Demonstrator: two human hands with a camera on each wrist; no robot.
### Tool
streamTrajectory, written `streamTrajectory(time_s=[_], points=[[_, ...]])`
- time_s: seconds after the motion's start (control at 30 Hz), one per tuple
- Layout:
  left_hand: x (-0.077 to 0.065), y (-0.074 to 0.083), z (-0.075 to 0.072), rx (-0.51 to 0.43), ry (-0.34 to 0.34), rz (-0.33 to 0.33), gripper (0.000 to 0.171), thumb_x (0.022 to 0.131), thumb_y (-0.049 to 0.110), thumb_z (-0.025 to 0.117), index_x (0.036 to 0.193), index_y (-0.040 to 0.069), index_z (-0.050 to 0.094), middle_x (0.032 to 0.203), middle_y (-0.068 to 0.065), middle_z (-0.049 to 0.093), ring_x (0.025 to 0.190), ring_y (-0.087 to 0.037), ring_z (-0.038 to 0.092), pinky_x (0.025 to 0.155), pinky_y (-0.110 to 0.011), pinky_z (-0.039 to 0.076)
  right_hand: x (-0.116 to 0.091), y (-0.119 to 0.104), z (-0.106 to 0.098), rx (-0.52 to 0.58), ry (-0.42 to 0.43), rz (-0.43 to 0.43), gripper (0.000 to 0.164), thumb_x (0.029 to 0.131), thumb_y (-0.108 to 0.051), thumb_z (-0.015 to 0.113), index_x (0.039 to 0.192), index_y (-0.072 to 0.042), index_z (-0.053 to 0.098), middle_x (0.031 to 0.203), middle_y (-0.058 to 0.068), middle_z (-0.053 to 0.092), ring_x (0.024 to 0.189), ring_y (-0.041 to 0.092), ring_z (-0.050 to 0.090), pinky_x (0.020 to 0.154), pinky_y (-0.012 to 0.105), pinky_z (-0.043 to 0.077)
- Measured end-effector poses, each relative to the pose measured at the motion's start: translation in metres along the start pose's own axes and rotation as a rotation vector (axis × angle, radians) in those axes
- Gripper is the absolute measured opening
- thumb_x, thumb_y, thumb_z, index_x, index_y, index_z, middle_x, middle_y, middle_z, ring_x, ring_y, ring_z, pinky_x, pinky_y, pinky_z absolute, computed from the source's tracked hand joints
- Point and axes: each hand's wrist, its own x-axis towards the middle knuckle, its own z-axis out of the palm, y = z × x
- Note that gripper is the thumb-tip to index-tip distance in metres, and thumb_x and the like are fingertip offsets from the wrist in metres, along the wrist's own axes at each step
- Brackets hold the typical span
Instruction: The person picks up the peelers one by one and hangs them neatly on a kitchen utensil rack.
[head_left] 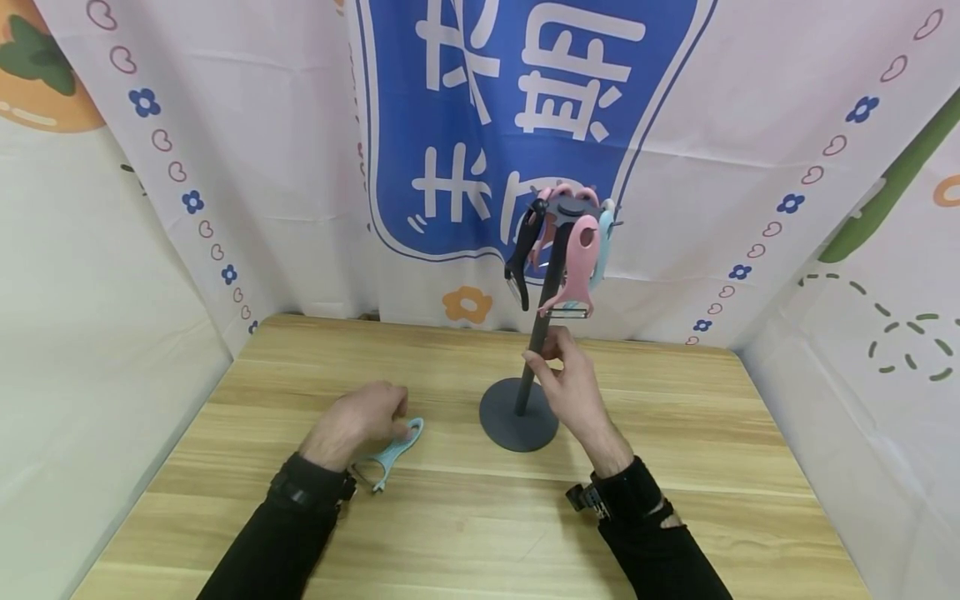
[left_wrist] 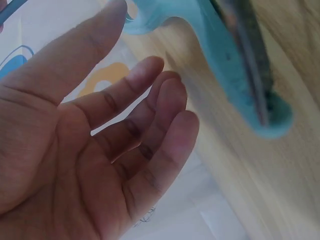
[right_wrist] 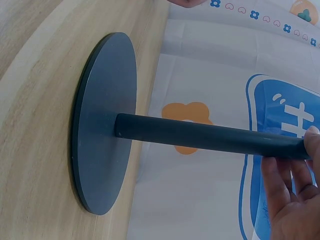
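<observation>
A light blue peeler [head_left: 393,454] is at the left of the table, its blade end towards the person. My left hand [head_left: 363,423] is over its handle, fingers loosely bent. In the left wrist view the thumb [left_wrist: 95,37] overlaps the peeler [left_wrist: 217,55]; the four fingertips are apart from it. Whether the thumb touches it, I cannot tell. My right hand [head_left: 573,383] grips the dark grey pole of an upright peeler stand [head_left: 519,425] between thumb and fingers, below the hanging peelers. In the right wrist view the fingers [right_wrist: 275,182] meet the pole [right_wrist: 210,137].
From the top of the stand hang a pink peeler [head_left: 581,258], a black peeler [head_left: 525,250] and a light blue peeler [head_left: 604,250], with more pink behind. The wood-grain table [head_left: 465,533] ends at a printed cloth backdrop [head_left: 300,208]. White walls flank both sides.
</observation>
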Motion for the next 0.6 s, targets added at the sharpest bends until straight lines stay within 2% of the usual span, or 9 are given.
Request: streamTrajectory(time_s=[0.17, 0.33, 0.6], points=[[-0.0025, 0.0017, 0.001, -0.007, -0.033, -0.027, 0.037, 0.089, 0.02, 0.103, 0.107, 0.011, 0.072, 0.098, -0.003, 0.069, 0.087, -0.022, 0.065, 0.071, -0.033, 0.056, 0.0004, 0.0013, -0.0003, -0.003, 0.002, -0.004, 0.034, 0.117, -0.019, 0.075, 0.144, -0.004, 0.062, 0.123, 0.02, 0.072, 0.117, 0.037, 0.079, 0.101, 0.056, 0.076], [-0.0003, 0.0008, 0.0021, 0.008, -0.054, -0.016, 0.034, 0.088, 0.011, 0.1, 0.103, 0.01, 0.07, 0.094, -0.003, 0.067, 0.085, -0.02, 0.064, 0.07, -0.031, 0.057, 0.0005, 0.0019, -0.0005, -0.003, 0.003, -0.003, 0.034, 0.117, -0.02, 0.076, 0.144, -0.005, 0.062, 0.124, 0.02, 0.072, 0.118, 0.037, 0.079, 0.101, 0.056, 0.076], [0.004, -0.0002, 0.003, 0.036, -0.017, 0.023, 0.03, 0.087, -0.001, 0.093, 0.104, 0.009, 0.07, 0.093, -0.003, 0.066, 0.084, -0.02, 0.062, 0.071, -0.03, 0.055, 0.0005, 0.0014, -0.0007, -0.004, 0.001, -0.005, 0.033, 0.117, -0.02, 0.075, 0.144, -0.005, 0.062, 0.123, 0.02, 0.073, 0.116, 0.036, 0.079, 0.101, 0.056, 0.076]])
